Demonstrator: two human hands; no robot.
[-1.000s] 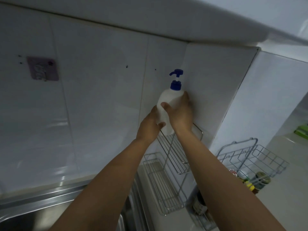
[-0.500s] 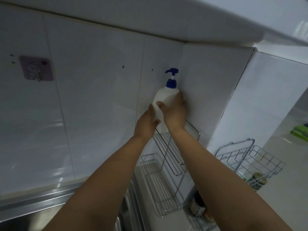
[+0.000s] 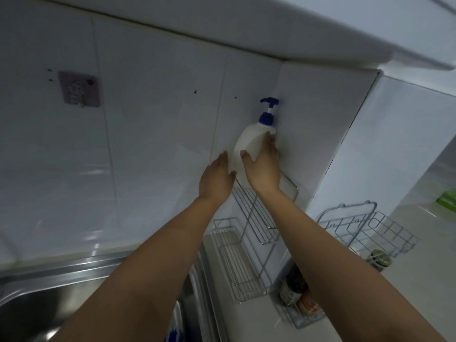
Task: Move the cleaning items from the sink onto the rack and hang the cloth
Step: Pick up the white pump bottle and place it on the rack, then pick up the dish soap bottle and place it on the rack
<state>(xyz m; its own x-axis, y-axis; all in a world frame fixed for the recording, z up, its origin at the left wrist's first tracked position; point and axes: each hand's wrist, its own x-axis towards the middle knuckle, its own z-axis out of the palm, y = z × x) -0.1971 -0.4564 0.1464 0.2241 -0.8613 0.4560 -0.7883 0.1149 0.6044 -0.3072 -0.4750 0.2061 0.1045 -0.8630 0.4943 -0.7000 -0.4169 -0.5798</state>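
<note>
A white pump bottle [image 3: 249, 141] with a blue pump head stands upright at the back of the top shelf of a two-tier wire rack [image 3: 249, 243], in the corner of the tiled wall. My right hand [image 3: 264, 166] wraps the bottle's right side. My left hand [image 3: 217, 181] lies flat against its lower left side, fingers extended. The steel sink [image 3: 37, 299] is at the bottom left; its inside is mostly hidden by my arms. No cloth is visible.
A pink adhesive hook [image 3: 80, 89] is stuck on the wall at upper left. A second wire basket [image 3: 370, 225] stands on the counter at right, with jars [image 3: 299, 294] below the rack. A green item [image 3: 446, 198] lies at the far right. A cabinet overhangs above.
The bottle has moved slightly back toward the wall corner and sits lower on the top shelf. My left hand has loosened from a grip to a flat touch.
</note>
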